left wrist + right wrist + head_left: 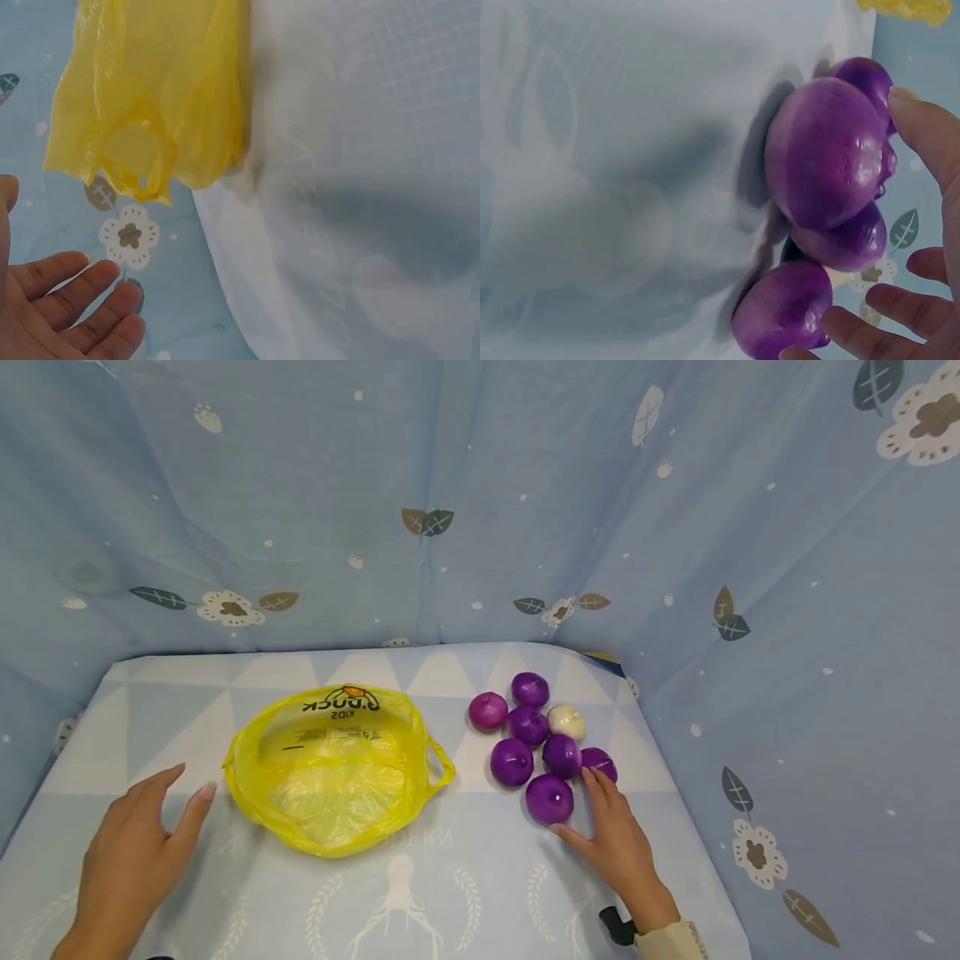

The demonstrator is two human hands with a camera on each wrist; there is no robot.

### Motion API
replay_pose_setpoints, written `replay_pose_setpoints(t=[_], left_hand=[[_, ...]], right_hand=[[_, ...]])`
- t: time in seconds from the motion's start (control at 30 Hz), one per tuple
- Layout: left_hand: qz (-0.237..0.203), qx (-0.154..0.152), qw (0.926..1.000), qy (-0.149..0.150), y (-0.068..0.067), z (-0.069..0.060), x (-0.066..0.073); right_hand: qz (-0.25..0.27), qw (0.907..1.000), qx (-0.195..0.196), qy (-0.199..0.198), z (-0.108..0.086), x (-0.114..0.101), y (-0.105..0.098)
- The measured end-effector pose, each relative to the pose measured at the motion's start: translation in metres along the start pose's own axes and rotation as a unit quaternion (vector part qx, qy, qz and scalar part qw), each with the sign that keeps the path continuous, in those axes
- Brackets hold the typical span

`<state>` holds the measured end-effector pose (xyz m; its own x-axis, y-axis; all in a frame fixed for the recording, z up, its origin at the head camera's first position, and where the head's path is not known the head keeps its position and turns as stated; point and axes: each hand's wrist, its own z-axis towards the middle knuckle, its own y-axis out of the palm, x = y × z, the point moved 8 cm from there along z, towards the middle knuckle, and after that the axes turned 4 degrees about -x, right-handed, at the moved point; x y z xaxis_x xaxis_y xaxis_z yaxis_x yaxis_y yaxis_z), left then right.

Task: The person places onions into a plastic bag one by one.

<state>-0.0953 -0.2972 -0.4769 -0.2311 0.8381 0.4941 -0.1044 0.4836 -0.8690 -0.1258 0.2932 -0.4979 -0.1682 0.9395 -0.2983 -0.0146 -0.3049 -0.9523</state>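
A yellow plastic bag [337,793] with black print stands on the table, its mouth spread wide. My left hand [135,852] is left of the bag, fingers apart, touching nothing; the left wrist view shows that hand [67,307] below the bag [150,90]. Several purple onions [512,762] and one white onion [567,722] lie grouped to the bag's right. My right hand [618,852] is at the nearest purple onion [549,799], thumb and fingers spread around its right side. In the right wrist view that onion [825,154] is beside the thumb; contact is unclear.
A patterned light blue cloth [420,893] covers the table. Blue patterned curtains [480,485] hang behind and at the right side. A dark and yellow item [603,662] shows at the table's back right corner. A black strap piece [617,927] is at my right wrist.
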Motion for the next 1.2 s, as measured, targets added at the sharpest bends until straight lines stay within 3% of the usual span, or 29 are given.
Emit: replay_pose_setpoints(t=[0.17,0.4,0.67,0.9,1.2], left_hand=[[0.010,-0.009,0.9998,-0.012,0.003,0.003,0.007],[0.031,-0.016,0.9991,-0.025,0.007,0.006,0.011],[0.011,0.003,0.9999,-0.002,0.012,0.002,0.020],[0.008,0.013,0.9998,-0.013,0.017,0.003,0.027],[0.011,0.034,0.9992,0.017,0.016,0.003,0.036]], right_hand=[[0.000,0.9999,-0.015,0.001,0.002,-0.006,0.007],[0.003,0.9997,-0.002,-0.023,0.004,-0.016,0.010],[-0.003,0.9996,-0.001,-0.028,0.007,-0.019,0.014],[-0.006,0.9995,0.009,-0.028,0.007,-0.022,0.017],[-0.003,0.9997,0.002,-0.024,0.009,-0.023,0.022]])
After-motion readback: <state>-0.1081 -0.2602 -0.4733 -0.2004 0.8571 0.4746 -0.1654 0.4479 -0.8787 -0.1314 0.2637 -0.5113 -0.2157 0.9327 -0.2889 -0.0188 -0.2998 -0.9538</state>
